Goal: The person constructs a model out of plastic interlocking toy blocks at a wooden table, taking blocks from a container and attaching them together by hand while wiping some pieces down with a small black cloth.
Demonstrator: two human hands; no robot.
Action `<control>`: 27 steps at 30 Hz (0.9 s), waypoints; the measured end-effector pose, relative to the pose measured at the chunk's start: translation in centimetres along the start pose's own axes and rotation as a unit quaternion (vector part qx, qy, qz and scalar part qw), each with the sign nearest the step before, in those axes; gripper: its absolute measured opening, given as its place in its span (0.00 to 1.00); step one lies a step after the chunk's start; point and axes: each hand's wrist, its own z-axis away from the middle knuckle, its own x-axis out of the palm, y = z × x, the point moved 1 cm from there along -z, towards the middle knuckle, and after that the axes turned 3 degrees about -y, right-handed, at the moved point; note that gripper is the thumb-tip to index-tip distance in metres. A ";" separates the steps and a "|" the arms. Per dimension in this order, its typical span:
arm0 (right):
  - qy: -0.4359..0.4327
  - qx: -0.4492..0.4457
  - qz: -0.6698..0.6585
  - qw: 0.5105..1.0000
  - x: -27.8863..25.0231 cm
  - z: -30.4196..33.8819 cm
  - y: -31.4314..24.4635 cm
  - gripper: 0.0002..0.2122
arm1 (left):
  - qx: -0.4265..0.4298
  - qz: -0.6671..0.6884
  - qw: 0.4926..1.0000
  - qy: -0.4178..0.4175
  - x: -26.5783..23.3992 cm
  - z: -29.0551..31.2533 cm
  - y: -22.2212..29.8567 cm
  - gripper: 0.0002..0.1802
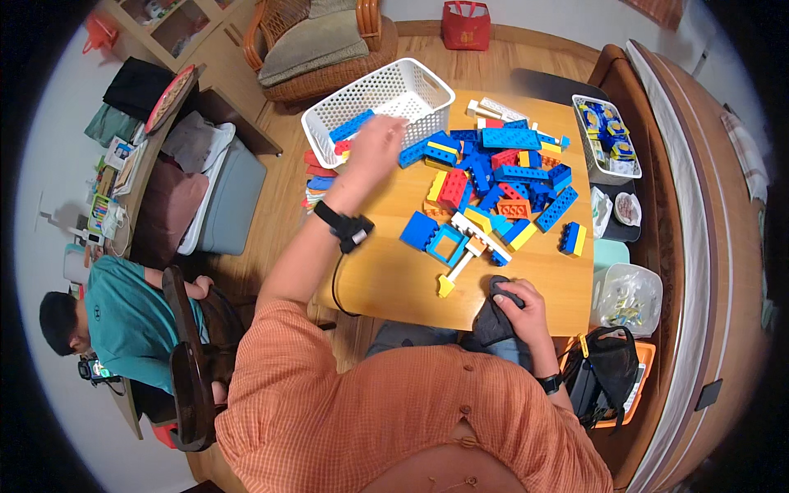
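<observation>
The left hand (pixel 376 153) is held over the white basket (pixel 434 105) (its grip cannot be told); blocks (pixel 509 138) are best laid gently. Dark cloth (pixel 493 323) is pinched by the right hand (pixel 526 312).

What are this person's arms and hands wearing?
Short orange checked fabric sleeves cover both upper arms. Left hand: no glove; black wrist strap bearing a small black device, with a thin black cable hanging below. Right hand: no glove; black wristwatch.
</observation>
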 end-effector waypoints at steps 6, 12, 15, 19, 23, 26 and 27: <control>-0.005 -0.001 0.001 1.000 0.5 -0.2 -0.7 0.10 | -0.053 -0.168 0.982 -0.074 5.8 3.5 -2.3 0.23; 0.014 -0.010 0.001 1.000 0.4 0.1 0.0 0.10 | -0.145 -0.184 0.959 -0.160 2.5 4.1 0.6 0.21; 0.011 -0.004 0.002 1.000 0.4 0.2 -0.3 0.10 | -0.186 -0.216 0.933 -0.217 1.1 5.9 0.0 0.19; 0.005 -0.008 0.011 1.000 0.7 0.3 -0.2 0.10 | -0.213 -0.229 0.933 -0.180 0.9 8.5 -2.2 0.19; 0.020 -0.018 0.015 1.000 0.7 0.2 0.0 0.10 | -0.205 -0.143 0.966 -0.062 -5.4 6.3 3.9 0.20; 0.019 -0.008 0.020 1.000 0.7 0.3 -0.7 0.10 | -0.106 -0.171 0.978 0.046 -5.4 5.4 2.5 0.20; 0.019 0.001 0.016 1.000 0.7 0.3 -0.9 0.10 | -0.021 -0.204 0.971 0.121 -5.6 4.4 2.0 0.21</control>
